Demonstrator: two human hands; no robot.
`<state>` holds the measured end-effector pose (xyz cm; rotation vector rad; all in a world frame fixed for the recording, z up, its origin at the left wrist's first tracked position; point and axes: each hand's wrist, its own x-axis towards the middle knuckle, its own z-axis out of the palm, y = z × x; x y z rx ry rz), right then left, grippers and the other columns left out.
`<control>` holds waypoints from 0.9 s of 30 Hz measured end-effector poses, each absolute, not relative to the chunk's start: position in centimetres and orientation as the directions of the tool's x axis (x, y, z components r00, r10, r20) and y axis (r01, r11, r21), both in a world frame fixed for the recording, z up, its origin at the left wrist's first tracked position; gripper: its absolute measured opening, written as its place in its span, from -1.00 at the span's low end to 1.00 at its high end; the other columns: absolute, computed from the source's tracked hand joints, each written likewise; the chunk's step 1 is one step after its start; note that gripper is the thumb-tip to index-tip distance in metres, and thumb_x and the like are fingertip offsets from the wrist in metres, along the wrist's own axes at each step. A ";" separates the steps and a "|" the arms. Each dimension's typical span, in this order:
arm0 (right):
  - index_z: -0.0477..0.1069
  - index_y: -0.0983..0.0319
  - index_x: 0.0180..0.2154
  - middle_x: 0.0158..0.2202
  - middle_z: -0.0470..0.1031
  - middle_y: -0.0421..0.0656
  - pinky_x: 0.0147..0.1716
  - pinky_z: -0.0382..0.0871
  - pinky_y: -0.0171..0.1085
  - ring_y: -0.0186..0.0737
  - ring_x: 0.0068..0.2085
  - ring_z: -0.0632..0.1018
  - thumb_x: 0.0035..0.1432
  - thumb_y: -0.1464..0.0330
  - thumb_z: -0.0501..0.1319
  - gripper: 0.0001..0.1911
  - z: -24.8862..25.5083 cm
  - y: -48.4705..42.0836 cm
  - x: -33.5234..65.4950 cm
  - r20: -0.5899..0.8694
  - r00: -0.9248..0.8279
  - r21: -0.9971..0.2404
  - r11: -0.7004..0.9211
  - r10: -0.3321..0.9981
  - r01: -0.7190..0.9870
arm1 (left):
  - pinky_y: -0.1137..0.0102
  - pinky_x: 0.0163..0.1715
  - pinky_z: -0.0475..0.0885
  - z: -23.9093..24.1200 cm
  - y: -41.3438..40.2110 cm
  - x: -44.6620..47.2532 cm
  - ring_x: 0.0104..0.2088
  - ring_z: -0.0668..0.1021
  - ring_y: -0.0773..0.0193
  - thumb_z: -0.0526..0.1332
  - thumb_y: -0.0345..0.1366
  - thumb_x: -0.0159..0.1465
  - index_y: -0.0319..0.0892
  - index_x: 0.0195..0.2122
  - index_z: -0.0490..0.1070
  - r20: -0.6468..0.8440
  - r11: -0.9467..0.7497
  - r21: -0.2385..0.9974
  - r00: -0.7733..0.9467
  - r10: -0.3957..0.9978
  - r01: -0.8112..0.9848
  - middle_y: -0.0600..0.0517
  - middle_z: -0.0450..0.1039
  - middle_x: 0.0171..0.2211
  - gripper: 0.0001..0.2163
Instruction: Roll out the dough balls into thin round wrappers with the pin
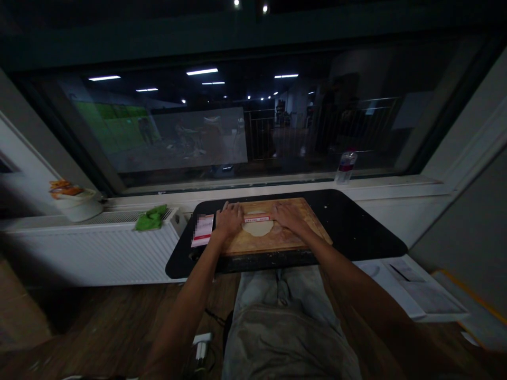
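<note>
A flat, pale round of dough [258,228] lies on a wooden board [312,227]. Across its far part runs a rolling pin [256,218], of which mainly a white and red labelled middle shows between my hands. My left hand [229,219] is closed over the pin's left end, and my right hand [289,216] over its right end. Both hands hide the ends of the pin. Left of the board, near my left wrist, is a pink and white packet [203,231], partly blurred out.
Under the board is a black table [356,227] with rounded corners. A bottle [346,166] stands on the windowsill [400,184]. A green cloth [151,218] and a white pot [82,205] rest by the radiator [130,253] at left. A white box [420,290] sits low at right.
</note>
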<state>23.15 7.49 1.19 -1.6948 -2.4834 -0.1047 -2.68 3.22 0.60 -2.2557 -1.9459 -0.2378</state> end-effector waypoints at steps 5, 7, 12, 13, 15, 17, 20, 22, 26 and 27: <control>0.67 0.30 0.11 0.17 0.71 0.13 0.22 0.44 -0.19 0.02 0.21 0.67 0.67 0.32 -0.09 -0.46 1.3 5.1 23.3 0.184 -0.304 -0.011 0.312 0.935 0.950 | -0.03 0.24 0.52 0.4 1.4 -2.4 0.36 0.48 -0.19 -0.04 -0.31 0.60 -0.16 0.34 0.50 0.219 -0.148 -0.011 0.147 0.965 0.989 -0.32 0.53 0.32 -0.57; 0.67 0.31 0.12 0.16 0.71 0.14 0.19 0.46 -0.16 0.05 0.18 0.68 0.66 0.32 -0.08 -0.47 1.4 3.9 23.3 0.187 -0.306 -0.002 0.312 0.933 0.950 | 0.02 0.26 0.51 0.1 0.5 -2.4 0.39 0.46 -0.18 -0.02 -0.32 0.59 -0.20 0.33 0.50 0.227 -0.189 -0.059 0.198 0.954 0.980 -0.33 0.49 0.38 -0.57; 0.64 0.38 0.16 0.16 0.68 0.27 0.16 0.47 -0.08 0.17 0.19 0.67 0.63 0.32 -0.04 -0.49 1.6 0.9 23.2 0.190 -0.323 0.026 0.324 0.927 0.946 | 0.02 0.39 0.42 -1.2 -1.5 -2.2 0.47 0.42 -0.16 0.01 -0.29 0.60 -0.18 0.31 0.53 0.303 -0.195 -0.008 0.189 0.934 0.981 -0.26 0.46 0.44 -0.59; 0.63 0.38 0.17 0.18 0.67 0.28 0.17 0.47 -0.08 0.19 0.20 0.66 0.63 0.32 -0.02 -0.50 1.6 0.4 23.2 0.198 -0.329 0.032 0.329 0.923 0.944 | 0.02 0.42 0.41 -1.4 -1.7 -2.1 0.48 0.42 -0.14 -0.01 -0.28 0.61 -0.17 0.33 0.52 0.324 -0.184 0.020 0.168 0.931 0.983 -0.25 0.47 0.45 -0.58; 0.63 0.37 0.18 0.22 0.64 0.29 0.19 0.45 -0.07 0.20 0.22 0.65 0.62 0.31 -0.01 -0.51 1.3 -0.2 23.1 0.224 -0.333 0.040 0.333 0.916 0.942 | 0.04 0.43 0.39 -1.6 -1.8 -1.8 0.49 0.43 -0.10 -0.03 -0.28 0.62 -0.17 0.35 0.51 0.353 -0.167 0.067 0.133 0.926 0.984 -0.23 0.50 0.42 -0.56; 0.62 0.35 0.18 0.23 0.64 0.27 0.19 0.45 -0.08 0.17 0.22 0.65 0.64 0.30 -0.04 -0.50 1.1 -0.3 23.1 0.248 -0.314 0.031 0.316 0.917 0.948 | 0.06 0.42 0.41 -1.5 -1.7 -1.7 0.47 0.46 -0.08 -0.03 -0.29 0.62 -0.17 0.32 0.53 0.361 -0.163 0.091 0.120 0.925 0.982 -0.24 0.54 0.38 -0.58; 0.60 0.35 0.20 0.21 0.66 0.21 0.18 0.44 -0.12 0.13 0.21 0.65 0.66 0.28 -0.08 -0.48 0.9 0.4 23.1 0.250 -0.289 -0.004 0.300 0.924 0.954 | 0.05 0.41 0.41 -1.3 -1.0 -1.6 0.47 0.46 -0.08 0.01 -0.28 0.62 -0.13 0.27 0.56 0.352 -0.162 0.093 0.120 0.928 0.982 -0.21 0.56 0.37 -0.61; 0.59 0.35 0.22 0.23 0.66 0.18 0.22 0.42 -0.14 0.10 0.24 0.63 0.65 0.29 -0.08 -0.48 0.9 1.4 23.1 0.257 -0.296 -0.024 0.312 0.920 0.950 | -0.02 0.43 0.38 -1.0 -0.3 -1.7 0.51 0.41 -0.11 0.03 -0.27 0.62 -0.09 0.29 0.56 0.340 -0.153 0.088 0.114 0.934 0.984 -0.19 0.51 0.42 -0.62; 0.58 0.30 0.27 0.28 0.64 0.11 0.34 0.32 -0.14 0.05 0.33 0.55 0.65 0.28 -0.04 -0.49 0.9 4.3 22.9 0.260 -0.307 -0.045 0.329 0.915 0.943 | -0.16 0.42 0.35 -0.2 1.5 -1.8 0.57 0.29 -0.19 -0.03 -0.22 0.64 -0.07 0.40 0.49 0.283 -0.117 0.068 0.093 0.955 0.991 -0.20 0.41 0.51 -0.55; 0.59 0.29 0.27 0.28 0.64 0.11 0.35 0.31 -0.14 0.03 0.34 0.54 0.65 0.28 -0.03 -0.50 0.9 5.1 22.7 0.244 -0.300 -0.049 0.320 0.922 0.946 | -0.18 0.41 0.36 0.1 2.0 -1.8 0.56 0.29 -0.19 -0.05 -0.21 0.64 -0.08 0.43 0.47 0.265 -0.100 0.068 0.079 0.961 0.993 -0.22 0.41 0.50 -0.53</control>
